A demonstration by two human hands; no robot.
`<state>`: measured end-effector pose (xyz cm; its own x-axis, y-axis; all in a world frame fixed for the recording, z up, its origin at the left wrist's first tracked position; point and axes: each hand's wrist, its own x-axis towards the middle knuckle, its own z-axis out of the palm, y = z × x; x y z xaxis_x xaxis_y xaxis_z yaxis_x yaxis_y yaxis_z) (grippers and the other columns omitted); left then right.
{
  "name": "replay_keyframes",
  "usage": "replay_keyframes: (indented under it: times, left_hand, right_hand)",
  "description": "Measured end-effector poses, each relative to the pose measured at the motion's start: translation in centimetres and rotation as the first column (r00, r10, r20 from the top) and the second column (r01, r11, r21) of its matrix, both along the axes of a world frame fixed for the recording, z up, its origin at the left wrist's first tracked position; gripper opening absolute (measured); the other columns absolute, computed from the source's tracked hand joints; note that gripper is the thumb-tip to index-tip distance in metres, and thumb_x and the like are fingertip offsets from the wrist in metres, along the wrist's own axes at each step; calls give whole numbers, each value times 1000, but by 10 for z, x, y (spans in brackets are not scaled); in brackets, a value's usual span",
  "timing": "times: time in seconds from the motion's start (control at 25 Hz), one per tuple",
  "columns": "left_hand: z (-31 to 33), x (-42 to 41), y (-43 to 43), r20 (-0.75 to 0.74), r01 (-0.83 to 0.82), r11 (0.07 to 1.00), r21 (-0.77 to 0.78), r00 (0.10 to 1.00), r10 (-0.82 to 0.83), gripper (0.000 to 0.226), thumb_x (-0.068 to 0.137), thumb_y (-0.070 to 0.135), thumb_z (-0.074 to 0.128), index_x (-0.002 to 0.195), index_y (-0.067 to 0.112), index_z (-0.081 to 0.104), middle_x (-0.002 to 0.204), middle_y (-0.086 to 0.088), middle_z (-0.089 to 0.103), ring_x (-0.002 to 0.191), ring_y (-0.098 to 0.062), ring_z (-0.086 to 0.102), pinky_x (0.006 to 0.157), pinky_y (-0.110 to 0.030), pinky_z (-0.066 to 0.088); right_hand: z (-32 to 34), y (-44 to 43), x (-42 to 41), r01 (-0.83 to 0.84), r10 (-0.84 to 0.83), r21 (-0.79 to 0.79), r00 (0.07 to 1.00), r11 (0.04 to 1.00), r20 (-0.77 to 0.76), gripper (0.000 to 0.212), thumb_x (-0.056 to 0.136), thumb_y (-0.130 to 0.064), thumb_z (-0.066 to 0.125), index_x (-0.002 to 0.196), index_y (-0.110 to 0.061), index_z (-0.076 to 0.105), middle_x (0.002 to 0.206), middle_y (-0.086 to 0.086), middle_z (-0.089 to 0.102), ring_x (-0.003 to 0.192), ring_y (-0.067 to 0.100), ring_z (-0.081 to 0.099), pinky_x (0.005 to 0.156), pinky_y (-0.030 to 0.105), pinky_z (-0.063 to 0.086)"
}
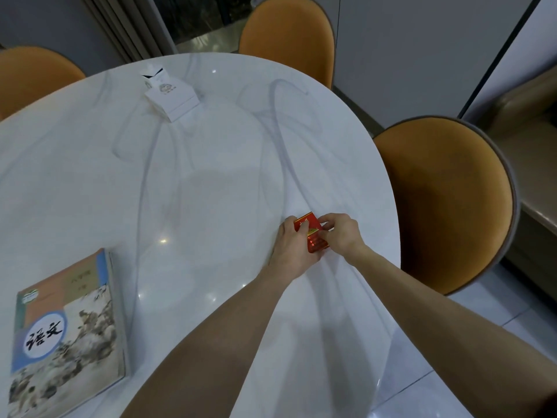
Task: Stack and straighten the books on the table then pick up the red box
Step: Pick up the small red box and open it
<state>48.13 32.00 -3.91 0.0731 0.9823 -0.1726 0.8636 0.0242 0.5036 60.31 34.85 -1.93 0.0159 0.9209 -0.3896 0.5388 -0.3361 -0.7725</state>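
A small red box (313,233) with gold print sits near the right edge of the white marble table (196,176). My left hand (294,248) grips its left side, thumb on top. My right hand (342,233) pinches its right side and top with the fingers. Both hands hold the box together. At the near left lies a neat stack of books (69,330); the top one has a painted cover with Chinese lettering in a white oval.
A white tissue box (170,96) stands at the far side of the table. Orange chairs stand around it: one at the right (443,203), one at the back (286,37), one at the far left (33,76). Grey floor tiles lie below right.
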Motion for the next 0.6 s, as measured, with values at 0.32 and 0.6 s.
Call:
replay_keyframes:
  times: [0.32, 0.6]
  left_hand:
    - [-18, 5, 15, -46, -16, 1000, 4, 999, 17, 75, 75, 46, 69, 137, 14, 40, 135, -10, 36, 127, -25, 36, 108, -33, 38]
    - [-20, 9, 22, -70, -17, 1000, 6, 997, 17, 77, 76, 45, 69, 138, 14, 37, 136, -10, 35, 128, -26, 34, 108, -34, 36]
  right_hand:
    - [-21, 22, -2, -18, 19, -47, 1000, 999, 6, 34, 84, 3, 50, 113, -5, 65, 105, 20, 70, 93, 34, 68, 79, 45, 59]
    - [-25, 30, 2, -32, 34, -53, 998, 998, 45, 34, 83, 3, 49, 112, -7, 65, 106, 19, 69, 94, 32, 67, 78, 35, 58]
